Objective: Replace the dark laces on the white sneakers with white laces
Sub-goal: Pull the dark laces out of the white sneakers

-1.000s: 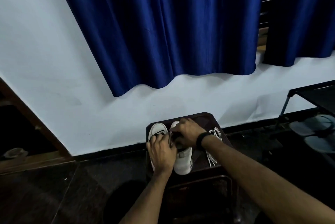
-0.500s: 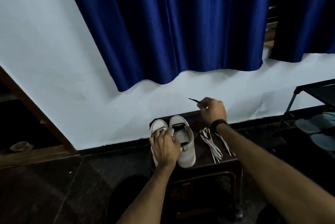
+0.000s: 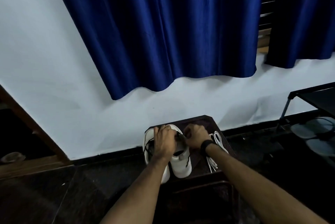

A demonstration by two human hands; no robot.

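Two white sneakers stand side by side on a small dark stool (image 3: 201,120) by the wall. My left hand (image 3: 165,140) lies over the left sneaker (image 3: 148,136) and holds the top of the right sneaker (image 3: 181,166). My right hand (image 3: 194,136), with a black wristband, is curled at the right sneaker's eyelets and pinches the dark lace (image 3: 179,135). A loose end of dark lace (image 3: 188,160) hangs down that shoe's side. The white laces (image 3: 216,139) lie in a bundle on the stool to the right of the shoes.
A blue curtain (image 3: 163,33) hangs over the white wall behind the stool. At the right stands a dark metal shoe rack (image 3: 311,96) with grey footwear (image 3: 311,129) under it. The floor is dark tile, and a wooden frame (image 3: 27,120) runs along the left.
My right hand, raised toward the wall with a dark lace end half a second ago, has come back down to the right sneaker. My left hand shifted up over the shoe tops.
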